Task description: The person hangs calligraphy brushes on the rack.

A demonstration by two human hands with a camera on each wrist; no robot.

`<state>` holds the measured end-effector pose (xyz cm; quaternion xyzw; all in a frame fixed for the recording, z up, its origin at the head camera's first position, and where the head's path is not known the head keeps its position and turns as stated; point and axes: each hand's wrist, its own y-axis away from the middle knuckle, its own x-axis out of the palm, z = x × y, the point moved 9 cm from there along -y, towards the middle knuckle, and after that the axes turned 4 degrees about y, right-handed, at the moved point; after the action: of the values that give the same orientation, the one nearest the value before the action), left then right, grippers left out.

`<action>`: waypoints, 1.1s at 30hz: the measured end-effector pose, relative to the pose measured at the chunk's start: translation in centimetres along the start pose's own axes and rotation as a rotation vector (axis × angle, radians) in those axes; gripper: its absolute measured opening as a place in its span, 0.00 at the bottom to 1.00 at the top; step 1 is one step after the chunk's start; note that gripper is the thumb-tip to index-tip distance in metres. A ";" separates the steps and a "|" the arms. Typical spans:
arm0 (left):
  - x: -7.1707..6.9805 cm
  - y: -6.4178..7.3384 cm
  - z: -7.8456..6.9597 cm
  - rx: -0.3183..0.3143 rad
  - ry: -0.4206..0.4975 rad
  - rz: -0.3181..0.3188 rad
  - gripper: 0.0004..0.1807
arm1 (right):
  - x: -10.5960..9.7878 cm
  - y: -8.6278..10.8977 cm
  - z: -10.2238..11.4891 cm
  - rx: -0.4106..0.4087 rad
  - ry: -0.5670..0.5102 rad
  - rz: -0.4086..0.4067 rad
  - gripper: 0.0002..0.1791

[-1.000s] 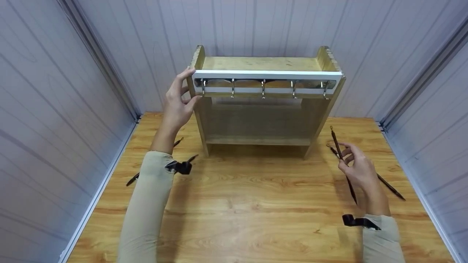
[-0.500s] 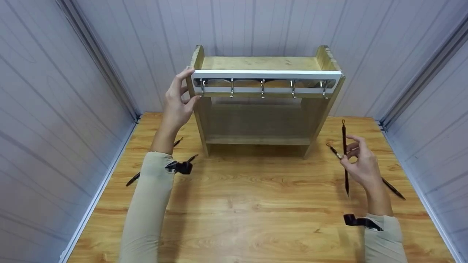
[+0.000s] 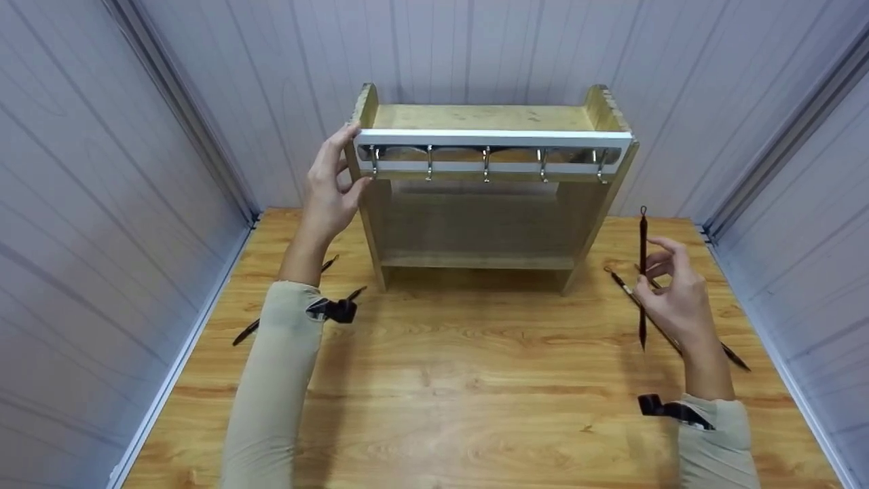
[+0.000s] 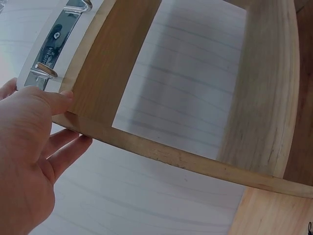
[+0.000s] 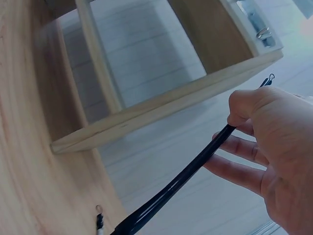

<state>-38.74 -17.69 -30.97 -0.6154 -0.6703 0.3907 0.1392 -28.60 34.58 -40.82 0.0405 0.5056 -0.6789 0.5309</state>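
**Brush upright in right hand, shelf corner in left**

Right hand [image 3: 679, 299] pinches a dark brush [image 3: 643, 244] between thumb and fingers, loop uppermost, to the right of the wooden shelf [image 3: 502, 117] and apart from it. Left hand [image 3: 329, 180] grips the shelf's front upper left corner, thumb on the front, fingers at the side panel. Surroundings: a white rail [image 3: 455, 138] with five metal hooks crosses the shelf front. On the wood-grain surface [image 3: 434, 407], two floor brushes [image 3: 619, 282] lie near the right hand, which partly covers them. Dark sticks [image 3: 246, 333] at left are partly hidden by the left sleeve [image 3: 271, 373] and wrist camera [image 3: 341, 311]; count uncertain.
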 end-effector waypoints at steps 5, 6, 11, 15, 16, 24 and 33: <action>0.2 0.0 0.0 -0.021 -0.005 0.008 0.37 | -0.4 -0.4 1.1 -0.008 -0.023 0.005 0.38; 0.2 0.1 0.0 -0.025 -0.005 0.009 0.37 | -0.4 -0.5 1.3 -0.014 -0.027 0.007 0.38; 0.2 -0.1 0.1 -0.031 0.001 0.011 0.37 | -0.3 -1.1 2.8 -0.044 -0.032 0.002 0.38; 0.0 -0.3 0.2 -0.026 0.034 0.003 0.37 | 0.0 -1.7 3.8 -0.046 -0.043 -0.002 0.38; -0.1 -0.4 0.2 -0.024 0.039 0.002 0.37 | 0.2 -1.9 4.0 -0.047 -0.051 -0.003 0.39; -0.1 -0.2 0.6 -0.036 0.026 0.001 0.37 | 1.2 -3.0 6.4 -0.132 -0.105 0.006 0.40; -0.1 -0.1 0.7 -0.059 0.010 -0.006 0.38 | 1.9 -3.9 6.5 -0.150 -0.131 0.001 0.38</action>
<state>-39.27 -18.06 -31.30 -0.6192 -0.6826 0.3672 0.1253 -29.31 28.25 -36.33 -0.0436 0.5192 -0.6399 0.5649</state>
